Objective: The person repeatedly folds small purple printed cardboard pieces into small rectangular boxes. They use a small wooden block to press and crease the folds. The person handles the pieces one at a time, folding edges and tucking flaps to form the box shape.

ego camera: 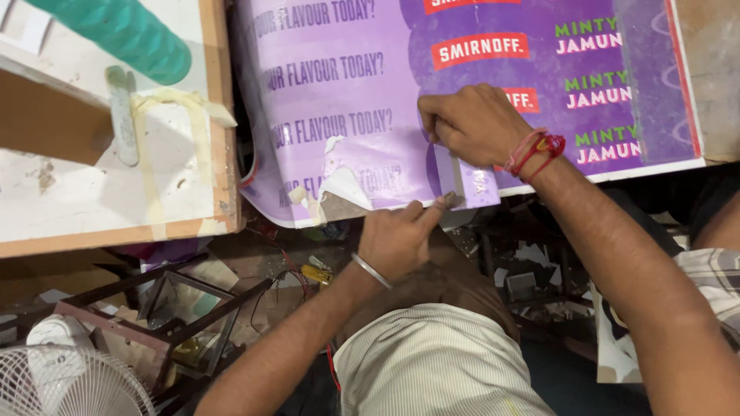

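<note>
A large purple printed vinyl sheet (362, 100) covers a flat board. Its lower edge is torn and peeling, with white backing curled up (343, 185). My right hand (474, 123), with red thread at the wrist, presses down on the sheet near its lower edge, fingers curled; whether it grips a tool is hidden. My left hand (397, 239), wearing a metal bangle, pinches the end of a narrow purple strip (449, 181) at the sheet's bottom edge. The strip runs up under my right hand.
A white-painted wooden board (116, 185) with tape strips lies to the left, a teal ribbed cylinder (127, 35) on top of it. Below are a metal frame (181, 308), wires, scraps and a white fan (65, 377). My knee fills the lower middle.
</note>
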